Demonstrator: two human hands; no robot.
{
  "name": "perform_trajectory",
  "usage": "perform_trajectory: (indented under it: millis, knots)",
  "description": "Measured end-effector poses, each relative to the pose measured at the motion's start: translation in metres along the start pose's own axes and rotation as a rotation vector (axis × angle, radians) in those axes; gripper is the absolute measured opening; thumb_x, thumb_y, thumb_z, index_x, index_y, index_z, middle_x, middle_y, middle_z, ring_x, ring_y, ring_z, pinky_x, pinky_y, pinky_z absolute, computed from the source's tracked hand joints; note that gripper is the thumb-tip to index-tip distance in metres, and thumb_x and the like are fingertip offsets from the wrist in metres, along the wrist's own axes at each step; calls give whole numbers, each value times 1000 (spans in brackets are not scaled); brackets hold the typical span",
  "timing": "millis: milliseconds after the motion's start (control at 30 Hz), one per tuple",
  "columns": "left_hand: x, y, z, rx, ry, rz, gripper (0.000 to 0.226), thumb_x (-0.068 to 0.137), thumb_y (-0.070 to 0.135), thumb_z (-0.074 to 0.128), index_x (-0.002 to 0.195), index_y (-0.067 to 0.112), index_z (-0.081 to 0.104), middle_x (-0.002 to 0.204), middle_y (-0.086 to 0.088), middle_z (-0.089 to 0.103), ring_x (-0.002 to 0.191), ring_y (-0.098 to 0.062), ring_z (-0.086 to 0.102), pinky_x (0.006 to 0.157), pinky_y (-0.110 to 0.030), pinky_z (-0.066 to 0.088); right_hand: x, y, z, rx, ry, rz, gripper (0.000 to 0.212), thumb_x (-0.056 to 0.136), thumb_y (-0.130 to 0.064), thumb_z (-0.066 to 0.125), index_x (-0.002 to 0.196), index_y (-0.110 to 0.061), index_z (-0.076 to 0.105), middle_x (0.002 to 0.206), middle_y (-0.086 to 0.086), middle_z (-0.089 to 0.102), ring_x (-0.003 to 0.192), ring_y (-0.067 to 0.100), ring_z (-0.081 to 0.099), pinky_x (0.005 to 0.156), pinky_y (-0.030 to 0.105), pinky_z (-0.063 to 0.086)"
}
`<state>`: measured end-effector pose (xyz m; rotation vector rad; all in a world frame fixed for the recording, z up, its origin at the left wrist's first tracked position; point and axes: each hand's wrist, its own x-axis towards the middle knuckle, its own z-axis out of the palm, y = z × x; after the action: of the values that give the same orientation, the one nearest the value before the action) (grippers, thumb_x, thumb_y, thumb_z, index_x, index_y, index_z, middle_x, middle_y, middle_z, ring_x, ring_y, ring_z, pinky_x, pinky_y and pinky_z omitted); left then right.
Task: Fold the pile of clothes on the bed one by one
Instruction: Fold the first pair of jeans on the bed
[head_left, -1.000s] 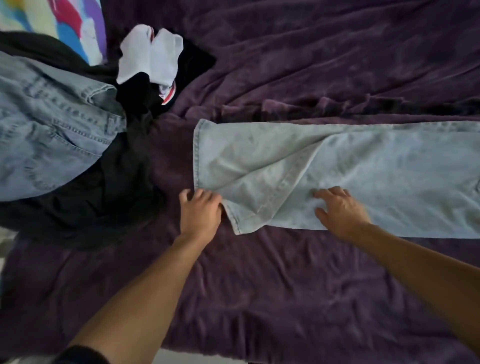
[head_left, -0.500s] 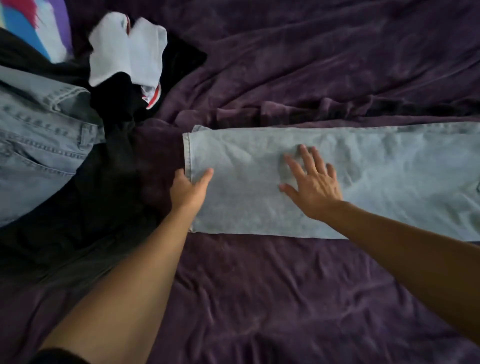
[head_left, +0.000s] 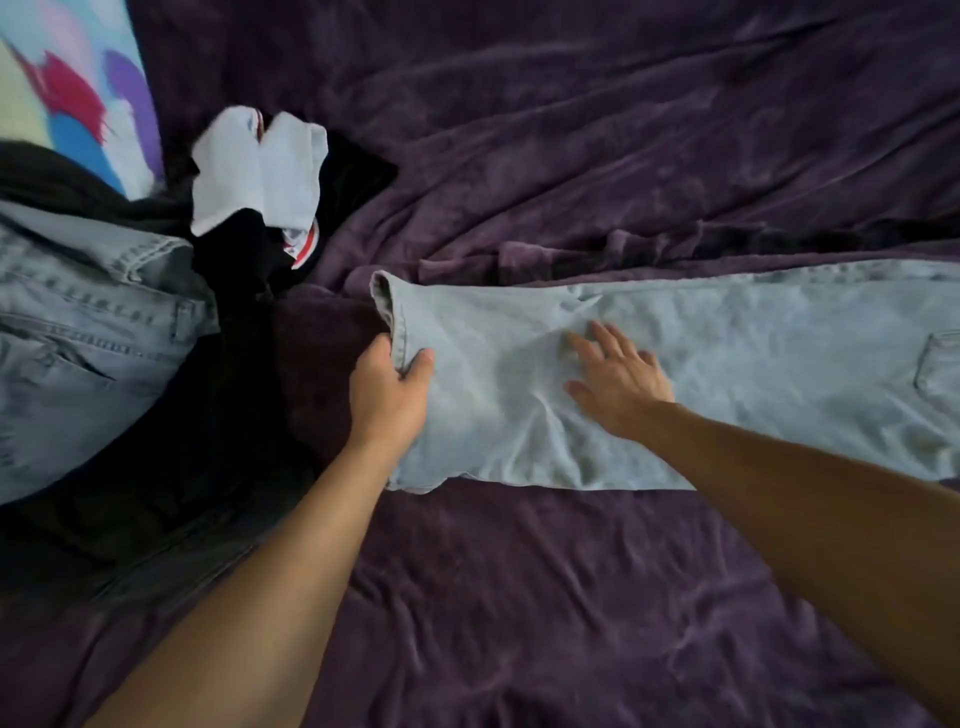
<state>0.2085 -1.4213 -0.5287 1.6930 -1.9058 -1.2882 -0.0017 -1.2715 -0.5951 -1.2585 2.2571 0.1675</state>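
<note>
**Hem in hand, palm on the denim**

The left hand (head_left: 387, 395) has closed on the hem (head_left: 387, 306) of the pale jeans (head_left: 753, 374), thumb on top and fingers tucked under the cuff edge, which is lifted a little. The right hand (head_left: 618, 384) lies flat on the leg just right of that grip, fingers spread and pressing, with creases fanning out from under the palm.

The jeans stretch across the bed from the hem away to the right, a pocket showing near the far right end. Denim like this looks fairly heavy and a bit stiff. I'd say it will hold a crease but sag if lifted by one corner, so the hem and the outer seams are the sensible places to hold.

Left of the jeans sits the pile: a darker pair of jeans (head_left: 78, 338) over a black garment (head_left: 223, 415), with white socks (head_left: 260, 166) beyond them. A brightly coloured cloth (head_left: 67, 104) shows further off that way. Under everything is a soft, rumpled purple blanket (head_left: 571, 597), bunched in ridges along the far edge of the jeans. It looks plush enough to drag against the denim.
</note>
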Motion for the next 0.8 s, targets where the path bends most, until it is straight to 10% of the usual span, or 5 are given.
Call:
perform_trajectory:
  millis: [133,400,633,800]
  knots:
    - [-37,87,29,7,-97,200,17,87,19,63,99,7,62,99,-9,68,94,-27,63,85,-39,49,-65,68,-18,263,87,280,59,96,-37,49,149,-22,28,147,8,39,129,32,41,98,44,42]
    - [-122,187,189,209,-415,287,21,91,19,55,106,5,54,109,-16,64,104,-37,57,85,-41,45,-172,227,-11,396,83,603,54,92,-36,53,143,-26,39,137,8,54,120,31,55,89,40,45]
    - [-135,163,299,489,-647,109,68,92,43,54,149,22,23,148,-13,30,131,-33,40,104,-37,34,-180,325,-3,478,100,510,40,89,-32,50,130,-31,49,119,-2,65,109,28,59,80,35,46]
    - [-152,145,362,878,-606,394,63,92,36,54,148,27,26,157,-10,10,136,-33,28,104,-43,35,-183,414,-22,437,373,435,39,90,-24,57,128,-19,56,117,9,64,109,33,56,85,41,47]
